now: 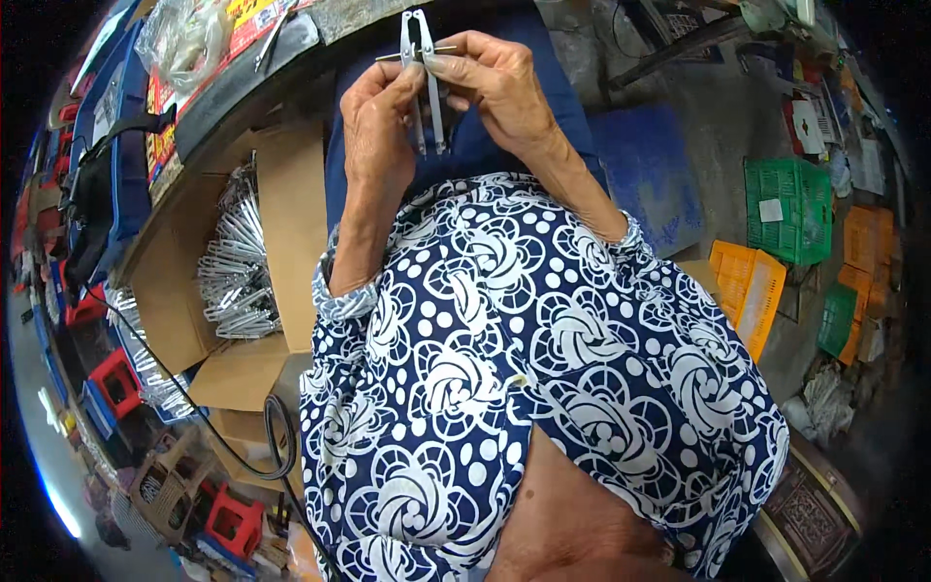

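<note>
Up near the top of the head view, I hold a silver two-armed metal part [435, 116] upright between both hands. Its two narrow arms meet in a rounded, forked end at the top. My left hand [376, 131] is closed, thumb and fingers pinching the left arm of the part. My right hand [504, 89] pinches the right arm from the other side. A thin pin [390, 56] sticks out to the left at the joint, and a similar short end shows on the right. Fingers hide some of the joint.
An open cardboard box [291, 223] at the left holds many silver metal parts [238, 267]. The workbench edge [233, 107] curves above it, with a clear plastic bag [184, 44] on top. Green [787, 209] and orange crates [747, 291] stand at right. A black cable [218, 436] hangs lower left.
</note>
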`<state>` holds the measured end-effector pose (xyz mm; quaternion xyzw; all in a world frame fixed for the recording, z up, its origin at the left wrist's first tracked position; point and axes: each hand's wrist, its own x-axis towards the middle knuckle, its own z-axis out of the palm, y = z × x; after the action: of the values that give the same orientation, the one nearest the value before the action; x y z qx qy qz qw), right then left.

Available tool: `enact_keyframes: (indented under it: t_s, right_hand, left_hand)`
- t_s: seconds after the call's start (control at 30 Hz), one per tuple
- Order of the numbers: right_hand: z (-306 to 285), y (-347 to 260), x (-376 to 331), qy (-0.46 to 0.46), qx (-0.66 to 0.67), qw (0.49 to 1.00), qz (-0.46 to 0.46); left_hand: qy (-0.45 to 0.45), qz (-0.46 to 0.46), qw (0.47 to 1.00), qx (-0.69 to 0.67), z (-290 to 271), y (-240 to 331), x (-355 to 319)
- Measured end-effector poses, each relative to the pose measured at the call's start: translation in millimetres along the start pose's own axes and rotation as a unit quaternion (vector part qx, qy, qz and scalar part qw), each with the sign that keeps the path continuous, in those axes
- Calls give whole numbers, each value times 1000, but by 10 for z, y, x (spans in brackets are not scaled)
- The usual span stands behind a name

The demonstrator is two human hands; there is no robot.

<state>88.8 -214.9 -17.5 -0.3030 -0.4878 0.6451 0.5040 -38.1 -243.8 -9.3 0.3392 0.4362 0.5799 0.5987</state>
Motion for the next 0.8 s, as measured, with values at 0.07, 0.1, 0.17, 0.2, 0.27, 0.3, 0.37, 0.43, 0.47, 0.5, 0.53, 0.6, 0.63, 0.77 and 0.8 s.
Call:
enact_keyframes:
  t_s: [0.07,0.1,0.17,0.2,0.27,0.3,0.37,0.43,0.47,0.5,0.53,0.6,0.63,0.77,0.8]
  right_hand:
    - [-9,18,4,-4,23,1000,-4]
    - [-14,27,3,-3,24,1000,-7]
    - [-22,47,4,-2,24,1000,-11]
    - [-16,69,10,3,14,1000,-20]
    - [1,64,14,9,5,1000,-28]
    - [21,41,16,16,0,999,-34]
    - [26,47,19,24,-5,999,-39]
    - [-4,95,37,34,-55,996,-65]
    - [-7,104,38,35,-55,996,-65]
    - [-9,113,37,42,-57,995,-65]
    - [-13,122,36,49,-59,995,-65]
    - [-39,147,43,51,-79,993,-74]
    - [-49,155,44,53,-99,990,-83]
    - [-31,127,17,33,-120,990,-71]
    - [-13,124,7,39,-107,992,-64]
  left_hand:
    - [-3,-5,1000,-4,-1,2,4]
    - [-7,-9,1000,-9,2,-1,5]
    - [3,-13,1000,-14,15,3,-29]
    - [14,-16,1000,-18,27,3,-33]
    - [10,-7,1000,0,6,-12,-2]
    - [8,1,1000,18,-12,-12,-1]
    - [4,5,1000,28,-21,-15,-9]
    - [1,9,999,37,-7,-19,-18]
    - [-2,8,999,36,8,-4,-31]
    - [-4,7,999,35,15,0,-38]
    - [-5,6,999,35,12,-10,-37]
    - [-11,10,999,37,3,-28,-21]
    - [-12,9,999,37,-3,-37,-8]
    - [12,32,999,27,-3,-57,7]
    - [35,54,997,32,3,-69,16]
